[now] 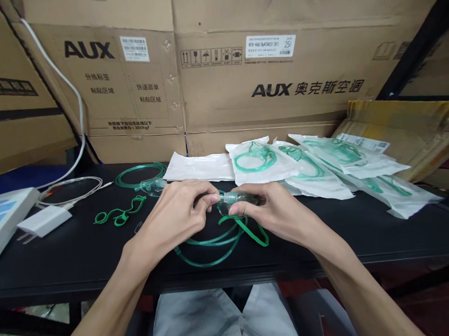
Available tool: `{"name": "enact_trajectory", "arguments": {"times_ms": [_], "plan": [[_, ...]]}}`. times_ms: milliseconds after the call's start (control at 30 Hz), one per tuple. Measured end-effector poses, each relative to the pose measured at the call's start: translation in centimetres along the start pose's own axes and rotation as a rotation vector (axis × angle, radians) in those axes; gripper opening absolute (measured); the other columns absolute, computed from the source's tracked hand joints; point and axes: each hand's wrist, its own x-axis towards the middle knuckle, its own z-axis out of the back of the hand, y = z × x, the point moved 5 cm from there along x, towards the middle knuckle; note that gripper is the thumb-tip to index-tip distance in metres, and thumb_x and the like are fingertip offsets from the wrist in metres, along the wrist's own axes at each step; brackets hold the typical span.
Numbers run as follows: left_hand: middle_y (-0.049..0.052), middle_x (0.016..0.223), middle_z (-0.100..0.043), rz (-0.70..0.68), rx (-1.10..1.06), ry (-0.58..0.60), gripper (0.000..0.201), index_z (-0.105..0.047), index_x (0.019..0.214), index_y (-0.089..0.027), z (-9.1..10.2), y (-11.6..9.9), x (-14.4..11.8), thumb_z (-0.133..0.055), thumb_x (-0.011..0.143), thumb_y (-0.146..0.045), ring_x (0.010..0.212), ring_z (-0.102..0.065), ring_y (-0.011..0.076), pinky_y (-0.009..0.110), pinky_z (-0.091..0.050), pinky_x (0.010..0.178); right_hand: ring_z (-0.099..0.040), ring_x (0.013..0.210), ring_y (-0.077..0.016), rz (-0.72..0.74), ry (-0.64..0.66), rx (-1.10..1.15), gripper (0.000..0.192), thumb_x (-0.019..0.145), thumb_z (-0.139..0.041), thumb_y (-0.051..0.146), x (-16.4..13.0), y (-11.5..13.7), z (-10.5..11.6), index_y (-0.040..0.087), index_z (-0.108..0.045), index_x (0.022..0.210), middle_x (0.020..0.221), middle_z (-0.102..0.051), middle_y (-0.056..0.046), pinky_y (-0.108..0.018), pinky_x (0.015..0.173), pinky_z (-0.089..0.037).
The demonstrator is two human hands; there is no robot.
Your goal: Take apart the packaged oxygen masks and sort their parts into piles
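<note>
My right hand (266, 202) is closed around a clear green oxygen mask (230, 198) above the middle of the black table. My left hand (186, 202) pinches the end of the green tubing (209, 243) at the mask's connector; whether the two are fully joined I cannot tell. Loops of that tubing hang or lie below my hands. A flat green elastic strap (260, 236) dangles from the mask under my right hand. Behind my left wrist lies a second clear mask (152, 187), partly hidden, beside a coil of green tubing (125, 177).
A loose green strap (123, 213) lies left of my hands. Several bagged masks (254, 161) and a flat white packet (198, 168) stretch along the back. At left are a white charger (44, 221), a cable and a white device (9, 219). Cardboard (217, 98) walls the rear.
</note>
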Motion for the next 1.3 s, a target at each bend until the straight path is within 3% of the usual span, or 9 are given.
{"name": "enact_trajectory", "arguments": {"times_ms": [167, 267, 400, 500, 733, 933, 1300], "plan": [[-0.006, 0.077, -0.072, 0.005, 0.0, 0.003, 0.019, -0.072, 0.087, -0.023, 0.0, -0.1, 0.1, -0.058, 0.095, -0.014, 0.068, -0.061, 0.0138, 0.026, -0.038, 0.068, -0.051, 0.071, -0.0155, 0.022, -0.01, -0.011, 0.028, 0.091, -0.069, 0.046, 0.2, -0.1, -0.1, 0.019, -0.079, 0.091, 0.078, -0.066, 0.001, -0.026, 0.063, -0.034], [-0.006, 0.08, -0.073, 0.016, -0.006, 0.02, 0.018, -0.072, 0.09, -0.023, 0.2, 0.0, 0.0, -0.057, 0.098, -0.017, 0.073, -0.062, 0.0144, 0.026, -0.039, 0.071, -0.058, 0.079, -0.0179, 0.016, 0.007, 0.043, 0.032, 0.091, -0.069, 0.048, 0.4, -0.2, -0.2, 0.019, -0.079, 0.1, 0.089, -0.072, 0.0, -0.026, 0.068, -0.039], [-0.005, 0.097, -0.077, 0.006, -0.046, 0.059, 0.017, -0.074, 0.103, -0.024, 0.4, 0.4, -0.1, -0.056, 0.103, -0.026, 0.084, -0.066, 0.0149, 0.024, -0.042, 0.077, -0.063, 0.087, -0.0206, -0.032, 0.038, 0.099, 0.039, 0.09, -0.071, 0.053, 0.4, -0.5, -0.3, 0.021, -0.079, 0.11, 0.1, -0.076, -0.002, -0.028, 0.072, -0.043], [-0.006, 0.109, -0.078, 0.005, -0.054, 0.049, 0.018, -0.074, 0.11, -0.027, 0.6, 0.8, -0.2, -0.058, 0.104, -0.033, 0.092, -0.067, 0.016, 0.024, -0.043, 0.083, -0.064, 0.081, -0.0186, -0.072, 0.042, 0.154, 0.04, 0.087, -0.074, 0.054, 0.3, -0.5, -0.2, 0.023, -0.077, 0.112, 0.096, -0.076, -0.001, -0.028, 0.071, -0.043], [-0.008, 0.109, -0.078, 0.011, -0.034, 0.029, 0.019, -0.075, 0.109, -0.03, 0.9, 1.2, -0.1, -0.061, 0.102, -0.04, 0.091, -0.068, 0.0165, 0.024, -0.044, 0.083, -0.046, 0.06, -0.0108, -0.122, 0.035, 0.21, 0.038, 0.088, -0.073, 0.052, 0.3, -0.6, -0.3, 0.017, -0.067, 0.073, 0.065, -0.06, 0.004, -0.025, 0.056, -0.033], [-0.007, 0.101, -0.078, 0.047, 0.023, 0.032, 0.016, -0.075, 0.107, -0.029, 0.6, 1.1, -0.2, -0.062, 0.102, -0.037, 0.085, -0.067, 0.0167, 0.025, -0.043, 0.081, -0.052, 0.056, -0.0125, -0.145, 0.093, 0.283, 0.034, 0.089, -0.071, 0.049, 0.5, -1.3, -1.3, 0.018, -0.062, 0.079, 0.06, -0.054, 0.005, -0.025, 0.053, -0.036], [-0.005, 0.084, -0.073, 0.007, 0.058, 0.001, 0.015, -0.071, 0.099, -0.025, -0.3, 0.9, -0.4, -0.058, 0.099, -0.018, 0.071, -0.062, 0.0157, 0.026, -0.039, 0.072, -0.055, 0.06, -0.0138, -0.146, 0.121, 0.358, 0.044, 0.087, -0.071, 0.058, 0.7, -1.3, -1.7, 0.016, -0.062, 0.076, 0.063, -0.055, 0.002, -0.026, 0.058, -0.04]]}}
